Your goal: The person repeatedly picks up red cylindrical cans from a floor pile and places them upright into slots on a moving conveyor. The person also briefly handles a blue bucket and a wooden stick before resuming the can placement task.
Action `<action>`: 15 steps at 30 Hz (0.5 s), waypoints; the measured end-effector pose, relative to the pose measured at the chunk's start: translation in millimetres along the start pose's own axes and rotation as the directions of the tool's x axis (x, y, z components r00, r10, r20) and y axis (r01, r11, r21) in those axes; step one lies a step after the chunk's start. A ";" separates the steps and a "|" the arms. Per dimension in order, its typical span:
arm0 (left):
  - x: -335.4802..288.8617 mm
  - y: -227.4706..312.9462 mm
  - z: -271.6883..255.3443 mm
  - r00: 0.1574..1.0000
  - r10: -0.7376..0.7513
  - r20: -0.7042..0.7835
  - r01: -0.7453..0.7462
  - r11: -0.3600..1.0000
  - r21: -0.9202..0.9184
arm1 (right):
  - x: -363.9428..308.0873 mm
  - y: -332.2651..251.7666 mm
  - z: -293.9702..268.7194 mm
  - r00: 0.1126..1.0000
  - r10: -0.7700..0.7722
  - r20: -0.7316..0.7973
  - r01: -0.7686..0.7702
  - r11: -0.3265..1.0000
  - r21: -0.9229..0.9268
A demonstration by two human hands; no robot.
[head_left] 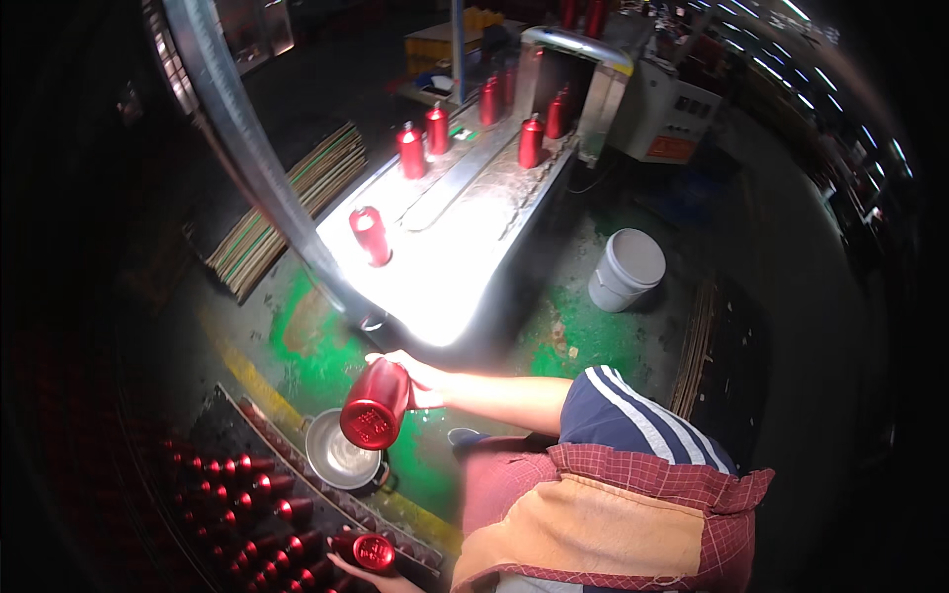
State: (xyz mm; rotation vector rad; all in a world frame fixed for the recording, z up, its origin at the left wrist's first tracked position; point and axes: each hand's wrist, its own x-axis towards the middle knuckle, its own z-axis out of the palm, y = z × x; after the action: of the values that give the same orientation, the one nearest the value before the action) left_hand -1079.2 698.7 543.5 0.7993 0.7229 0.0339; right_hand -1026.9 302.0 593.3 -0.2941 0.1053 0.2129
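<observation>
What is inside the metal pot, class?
Inside the pot, pale shiny patches show; whether liquid or bare metal is unclear. The red bottle in the right hand hides its upper-right part.

A short navy sleeve [591, 425] bore white stripes [628, 411]; the maroon checked apron [499, 489] carried a plain tan panel [603, 534].

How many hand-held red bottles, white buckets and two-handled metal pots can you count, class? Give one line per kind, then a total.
Hand-held red bottles: 2, one in the right hand and one in the left hand
White bucket: 1
Metal pot: 1
Total: 4
</observation>
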 end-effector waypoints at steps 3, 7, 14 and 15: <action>-35.8 -46.8 62.0 0.975 -0.162 0.151 0.145 0.983 0.115 | -64.6 -64.9 -22.5 0.981 -0.129 -0.141 0.121 0.990 -0.069; -60.2 -91.5 141.1 0.933 -0.236 0.272 0.158 0.946 0.282 | -140.7 -172.5 -43.8 0.759 -0.533 -0.373 0.368 0.825 -0.429; -96.7 -179.5 350.0 0.702 -0.212 0.680 -0.094 0.919 0.384 | -168.7 -376.1 -62.0 0.455 -0.889 -0.054 0.312 0.216 -0.925; -107.6 -198.7 390.8 0.659 -0.179 0.731 -0.183 0.904 0.386 | -161.0 -406.9 -64.6 0.437 -0.899 -0.002 0.243 0.120 -0.963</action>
State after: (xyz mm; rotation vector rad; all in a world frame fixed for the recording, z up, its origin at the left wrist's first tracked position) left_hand -972.2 275.6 658.7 1.1319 -0.1005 -0.4629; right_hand -1097.2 -128.7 665.7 -1.5128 0.5401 -0.8365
